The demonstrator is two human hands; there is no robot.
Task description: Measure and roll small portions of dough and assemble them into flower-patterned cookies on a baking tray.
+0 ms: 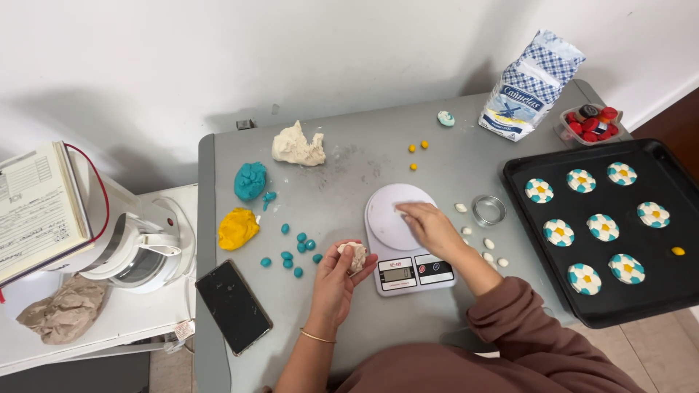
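Observation:
My left hand (pixel 336 279) is closed around a small lump of cream dough (pixel 357 255), held just left of a white kitchen scale (pixel 405 240). My right hand (pixel 431 227) lies flat with spread fingers on the scale's round platform. A larger cream dough mass (pixel 298 145) sits at the back of the grey table (pixel 342 182). A teal dough lump (pixel 250 180) and a yellow dough lump (pixel 237 228) lie at the left, with several small teal balls (pixel 297 251) near my left hand.
A black baking tray (pixel 524 291) at right holds several white, teal and yellow decorated discs. A metal ring cutter (pixel 488 209), small white pieces, a flour bag (pixel 530 86), a tub of red caps (pixel 591 122), a black phone (pixel 233 306) and a white mixer (pixel 135 244) stand around.

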